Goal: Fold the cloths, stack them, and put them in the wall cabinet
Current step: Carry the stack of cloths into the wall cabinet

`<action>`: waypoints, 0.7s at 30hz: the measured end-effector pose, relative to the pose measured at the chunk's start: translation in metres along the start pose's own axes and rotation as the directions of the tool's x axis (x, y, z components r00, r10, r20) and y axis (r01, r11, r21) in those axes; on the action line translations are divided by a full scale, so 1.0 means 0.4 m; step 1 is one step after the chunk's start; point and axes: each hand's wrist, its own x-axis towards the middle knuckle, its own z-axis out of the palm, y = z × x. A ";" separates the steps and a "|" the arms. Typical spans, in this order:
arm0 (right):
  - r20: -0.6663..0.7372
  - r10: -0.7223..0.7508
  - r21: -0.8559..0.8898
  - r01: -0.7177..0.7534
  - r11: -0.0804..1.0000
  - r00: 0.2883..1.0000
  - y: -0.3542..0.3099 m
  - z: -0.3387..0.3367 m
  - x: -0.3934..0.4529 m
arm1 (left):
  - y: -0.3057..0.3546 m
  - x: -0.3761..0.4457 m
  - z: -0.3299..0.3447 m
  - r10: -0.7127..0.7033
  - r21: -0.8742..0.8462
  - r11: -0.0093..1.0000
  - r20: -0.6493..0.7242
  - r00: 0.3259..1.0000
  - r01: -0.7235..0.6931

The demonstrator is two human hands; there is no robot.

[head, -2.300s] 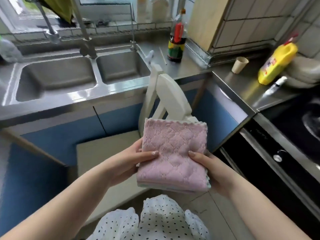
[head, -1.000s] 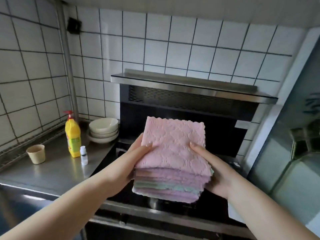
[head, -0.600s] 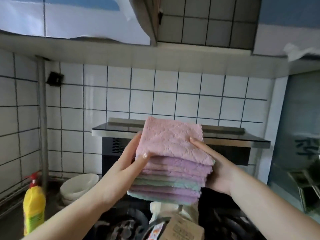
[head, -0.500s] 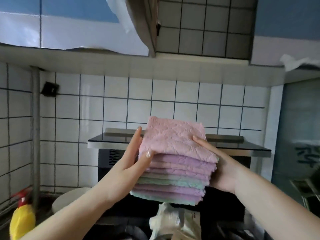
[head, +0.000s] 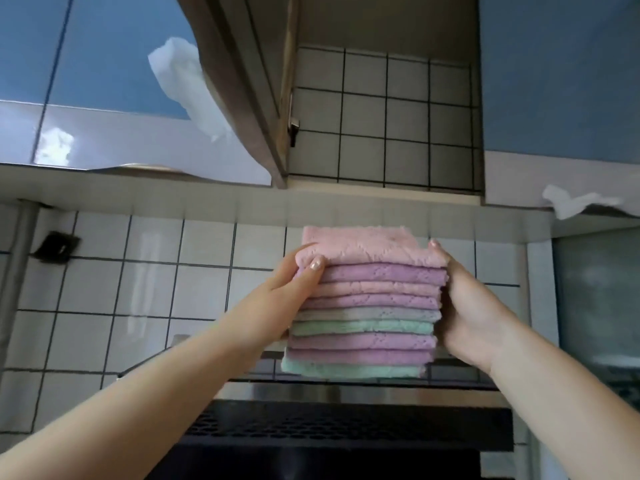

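Cloths (head: 367, 306), folded and stacked, sit clamped between your left hand (head: 294, 296) and right hand (head: 467, 306), thumbs on top; the open wall cabinet (head: 381, 126) lies above them.

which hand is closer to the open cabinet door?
Left. The left hand grips the cloth stack almost directly below the open cabinet door; the right hand holds the stack's far side.

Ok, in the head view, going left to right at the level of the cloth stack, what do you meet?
Wall pipe → black wall fitting → left hand → stack of folded cloths → right hand.
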 end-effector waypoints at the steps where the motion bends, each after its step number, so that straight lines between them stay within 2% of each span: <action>1: 0.000 -0.031 -0.020 0.031 0.999 1.000 -0.015 -0.011 0.016 | 0.018 0.025 0.004 -0.023 -0.014 1.000 -0.017 1.000 0.023; 7: 0.084 -0.112 -0.058 0.117 0.991 0.990 -0.104 -0.064 0.093 | 0.117 0.130 0.018 -0.017 0.001 1.000 -0.045 0.999 0.017; 11: 0.125 -0.162 -0.054 0.169 0.984 0.979 -0.189 -0.085 0.138 | 0.195 0.188 -0.001 -0.058 -0.054 0.997 -0.082 0.995 0.054; 14: 0.132 -0.190 -0.106 0.205 0.973 0.973 -0.254 -0.078 0.168 | 0.258 0.227 -0.011 -0.080 -0.029 0.997 -0.107 0.991 0.077; 15: 0.151 -0.213 -0.116 0.231 0.966 0.965 -0.288 -0.079 0.174 | 0.293 0.245 -0.004 -0.047 -0.003 0.999 -0.115 0.992 0.047; 18: 0.114 -0.201 -0.080 0.211 0.974 0.973 -0.331 -0.062 0.201 | 0.332 0.281 -0.010 -0.054 -0.020 0.998 -0.125 0.991 0.052; 21: 0.159 -0.188 0.004 0.190 0.982 0.969 -0.380 -0.066 0.236 | 0.378 0.332 -0.011 -0.038 -0.017 0.999 -0.115 0.993 0.036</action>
